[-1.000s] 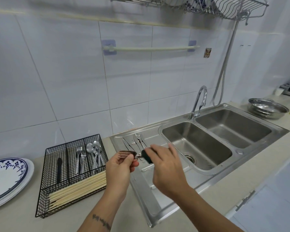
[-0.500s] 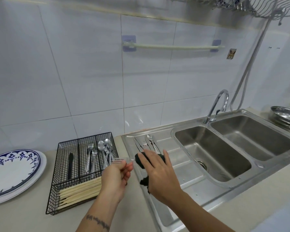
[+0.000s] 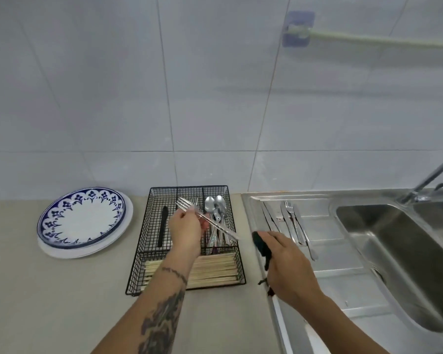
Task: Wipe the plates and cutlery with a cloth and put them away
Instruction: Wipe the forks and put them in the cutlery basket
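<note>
1. Left hand: your fingers pinch a fork partway along its handle, holding it above the black wire cutlery basket, tines toward the wall, handle end slanting toward the sink side.
2. Right hand: your fingers curl round a dark cloth, held over the left edge of the steel drainboard; a dark end sticks out past your fingers.
3. Basket contents: a black-handled knife lies in the left compartment, more forks in the middle one, spoons in the right one, and pale chopsticks across the front compartment.
4. Drainboard: knives and a fork lie side by side near its back, just beyond your right hand.
5. Counter: a blue-patterned plate sits stacked on a plain white one, left of the basket.
6. Sink: the basin lies right of the drainboard, with the tap at its back.
</note>
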